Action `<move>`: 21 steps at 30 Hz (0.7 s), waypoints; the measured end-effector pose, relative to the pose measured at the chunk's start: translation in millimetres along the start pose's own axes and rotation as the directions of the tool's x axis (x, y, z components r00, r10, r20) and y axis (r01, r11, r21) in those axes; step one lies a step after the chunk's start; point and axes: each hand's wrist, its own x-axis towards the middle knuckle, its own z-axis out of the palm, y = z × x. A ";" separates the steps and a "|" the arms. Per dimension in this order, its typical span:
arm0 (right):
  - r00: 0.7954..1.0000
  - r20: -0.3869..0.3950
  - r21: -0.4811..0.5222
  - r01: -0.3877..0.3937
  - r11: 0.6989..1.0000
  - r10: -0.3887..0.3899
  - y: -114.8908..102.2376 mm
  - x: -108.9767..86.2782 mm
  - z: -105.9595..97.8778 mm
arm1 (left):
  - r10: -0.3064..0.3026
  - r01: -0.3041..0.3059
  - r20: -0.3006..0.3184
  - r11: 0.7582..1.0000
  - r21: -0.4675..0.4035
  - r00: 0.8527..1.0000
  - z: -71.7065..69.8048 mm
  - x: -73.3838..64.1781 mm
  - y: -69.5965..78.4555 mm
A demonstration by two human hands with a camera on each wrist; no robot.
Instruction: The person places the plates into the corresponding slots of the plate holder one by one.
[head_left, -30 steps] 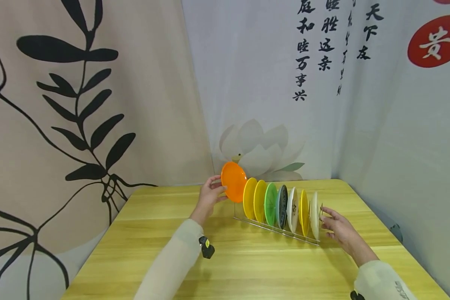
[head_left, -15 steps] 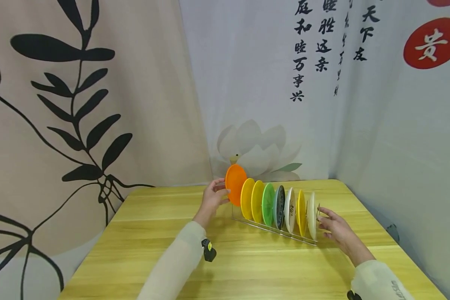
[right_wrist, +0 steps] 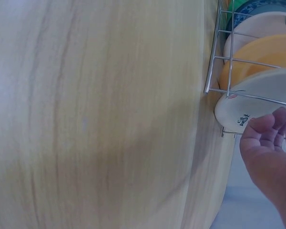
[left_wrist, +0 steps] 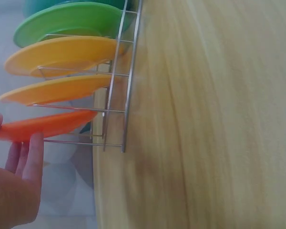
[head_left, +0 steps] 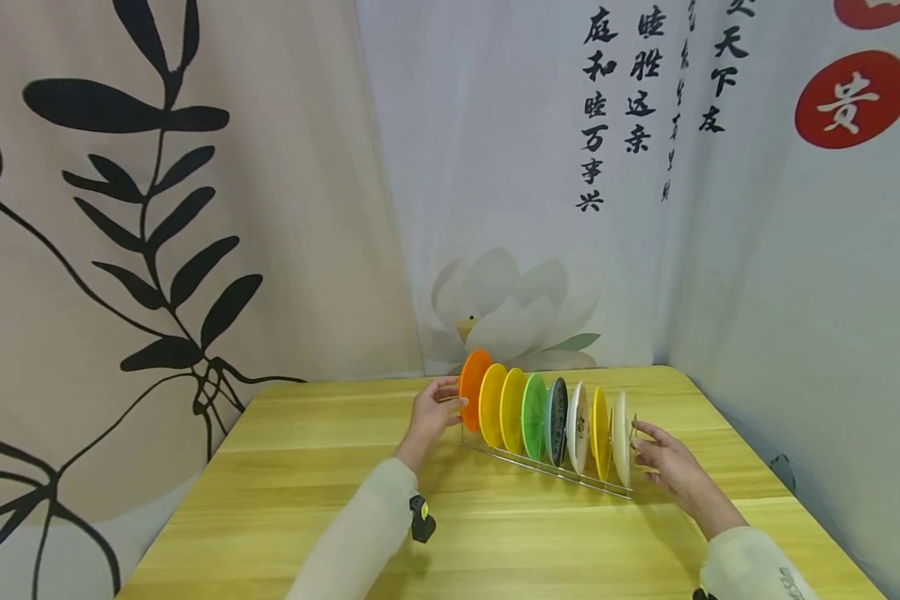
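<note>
My left hand (head_left: 430, 417) pinches an orange plate (head_left: 475, 390) at its outer edge, thumb on one face and fingers on the other. In the left wrist view the orange plate (left_wrist: 47, 125) stands between wires at the end of a metal dish rack (left_wrist: 129, 95). Its lower edge lies among the rack wires. At the rack's other end, my right hand (head_left: 671, 462) holds the upright end wire, fingers curled beside a white plate (head_left: 622, 442). The right wrist view shows that white plate (right_wrist: 231, 114) with small dark prints, close to the fingertips.
Between the hands, the rack holds yellow plates (head_left: 492, 408), a green plate (head_left: 534, 417), a dark patterned plate (head_left: 559, 421), a white patterned plate (head_left: 578, 429) and another yellow plate (head_left: 600, 433). The wooden table (head_left: 307, 517) meets a printed curtain (head_left: 307, 208) behind.
My left hand has brought the orange plate down and to the right, turning it more edge-on, into line with the other plates. The right hand stays at the rack's end.
</note>
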 end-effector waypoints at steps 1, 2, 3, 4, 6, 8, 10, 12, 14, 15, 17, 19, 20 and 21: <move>1.000 0.002 0.003 -0.002 1.000 0.002 -0.1 -0.1 0.1 | -0.001 0.001 -0.009 1.000 0.001 1.000 -0.1 -0.8 -1.1; 1.000 0.005 0.003 -0.001 1.000 0.001 -0.3 -0.2 -0.1 | -0.002 0.002 -0.017 1.000 0.003 1.000 -0.4 -1.5 -2.2; 1.000 0.007 0.001 -0.001 1.000 0.001 -0.3 -0.2 -0.2 | -0.002 0.002 -0.024 1.000 0.007 1.000 -0.9 -2.3 -3.3; 1.000 0.007 0.000 0.000 1.000 0.000 -0.3 -0.1 -0.3 | -0.005 0.005 -0.033 1.000 0.005 0.999 -1.4 -3.0 -3.9; 1.000 0.006 -0.002 -0.002 1.000 0.002 -0.2 0.1 0.1 | -0.005 0.006 -0.048 1.000 0.008 0.999 -2.7 -4.5 -5.8; 1.000 0.005 -0.003 -0.002 1.000 0.002 -0.1 -0.1 -0.5 | -0.008 0.009 -0.060 1.000 0.010 0.998 -3.0 -6.5 -6.5; 1.000 0.002 0.001 -0.007 1.000 0.007 -0.3 -0.1 -0.4 | -0.007 0.008 -0.072 1.000 0.011 0.997 -2.9 -8.0 -8.0; 1.000 0.003 0.004 -0.009 1.000 0.009 -0.6 0.1 -0.2 | -0.003 0.005 -0.082 1.000 0.018 0.997 -2.2 -10.2 -9.3; 1.000 0.006 0.002 -0.007 1.000 0.007 -0.6 0.3 -0.6 | 0.010 -0.006 -0.088 0.999 0.046 0.996 -0.2 -13.2 -11.5; 1.000 0.008 -0.002 -0.006 1.000 0.006 -0.8 0.1 -0.7 | 0.013 -0.007 -0.092 0.998 0.059 0.996 1.5 -14.7 -12.9; 1.000 0.008 -0.021 0.000 1.000 0.000 -0.9 -0.4 -1.0 | 0.019 -0.012 -0.091 0.997 0.078 0.996 6.1 -19.4 -15.0; 1.000 0.011 -0.055 0.008 0.998 -0.007 -1.1 -1.1 -1.8 | 0.017 -0.009 -0.090 0.996 0.091 0.996 12.1 -25.5 -16.5; 1.000 0.010 -0.069 0.006 0.998 -0.005 -1.2 -1.6 -1.9 | 0.013 -0.005 -0.090 0.996 0.091 0.996 15.3 -28.7 -17.2; 1.000 0.015 -0.085 0.011 0.996 -0.010 -1.3 -2.0 -2.2 | 0.011 -0.002 -0.091 0.995 0.095 0.996 18.5 -31.8 -17.8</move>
